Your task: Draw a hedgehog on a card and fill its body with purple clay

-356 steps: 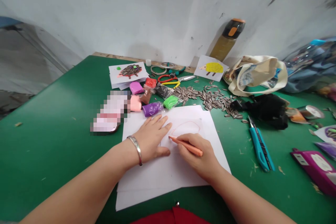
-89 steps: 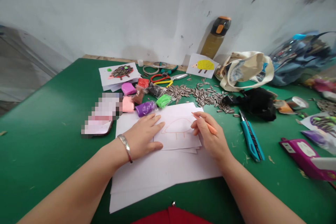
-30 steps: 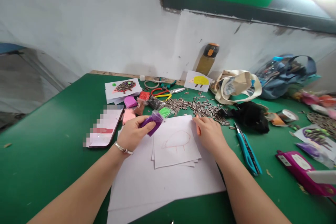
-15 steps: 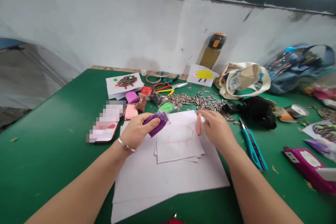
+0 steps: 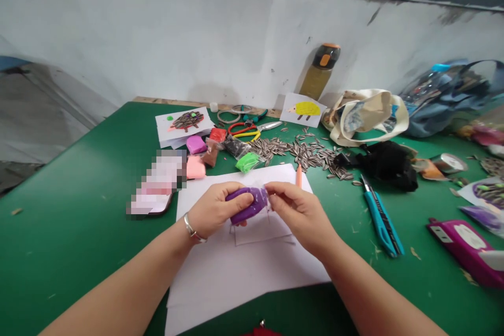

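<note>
My left hand (image 5: 220, 207) is closed around a clear packet of purple clay (image 5: 246, 207), thumb on top. Against the packet's loose plastic end, my right hand (image 5: 297, 210) pinches with thumb and forefinger. Beneath both hands lie small white sheets (image 5: 262, 235), partly covered, on larger white paper (image 5: 244, 273). An orange-pink marker (image 5: 299, 176) rests on the paper behind my right hand. Packets of green clay (image 5: 248, 162), pink clay (image 5: 196, 167) and magenta clay (image 5: 196, 144) sit beyond the paper.
Sunflower seeds (image 5: 311, 155) are scattered behind the paper, near scissors (image 5: 270, 126). A phone (image 5: 159, 186) lies at left. On the right are a teal utility knife (image 5: 381, 223), a black cloth item (image 5: 389, 165) and a magenta device (image 5: 466, 249). A bottle (image 5: 321, 71) stands by the wall.
My right hand has left the marker and moved left onto the packet's plastic end. My left hand has brought the purple clay slightly right and down, over the small sheets.
</note>
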### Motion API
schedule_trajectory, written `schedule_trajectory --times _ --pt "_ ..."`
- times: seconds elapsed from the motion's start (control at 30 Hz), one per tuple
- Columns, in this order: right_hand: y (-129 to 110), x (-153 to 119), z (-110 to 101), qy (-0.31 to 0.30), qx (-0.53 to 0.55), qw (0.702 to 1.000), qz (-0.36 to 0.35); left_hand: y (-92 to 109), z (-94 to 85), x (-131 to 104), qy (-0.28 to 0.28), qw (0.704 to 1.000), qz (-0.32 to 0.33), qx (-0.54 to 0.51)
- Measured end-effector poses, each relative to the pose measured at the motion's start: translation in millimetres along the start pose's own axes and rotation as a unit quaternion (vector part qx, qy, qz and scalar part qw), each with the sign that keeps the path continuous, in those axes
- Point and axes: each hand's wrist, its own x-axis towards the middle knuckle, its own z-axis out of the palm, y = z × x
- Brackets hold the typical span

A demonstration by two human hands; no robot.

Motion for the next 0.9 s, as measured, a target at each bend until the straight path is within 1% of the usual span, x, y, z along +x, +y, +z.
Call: schedule_trajectory --times 0.1,0.17,0.47,0.63,0.77,0.9 --pt "-4.7 -1.3 -2.2 0.002 -0.029 0.999 -0.031 -1.1 1.3 -0.2 0.001 1.000 -0.005 -0.011" --pt "-7.3 -1.7 -3.1 -0.005 -0.037 0.999 -0.039 -1.2 1.1 0.0 0.004 1.000 -0.002 -0.016" --pt "-6.1 1.1 2.0 -0.044 0.004 0.999 -0.006 -2.0 0.4 2.2 0.024 1.000 0.005 -0.015" --pt "-11.0 3.1 0.3 -0.062 0.040 0.997 0.020 -0.9 2.0 3.8 0.026 0.999 0.015 -0.032" --pt "-14.8 5.7 -6.3 -0.065 0.088 0.994 0.025 9.8 4.3 8.0 0.046 0.997 0.033 -0.056" --pt "-17.2 5.2 -14.0 -0.068 0.125 0.990 0.015 27.8 10.6 9.1 0.055 0.997 0.041 -0.037"
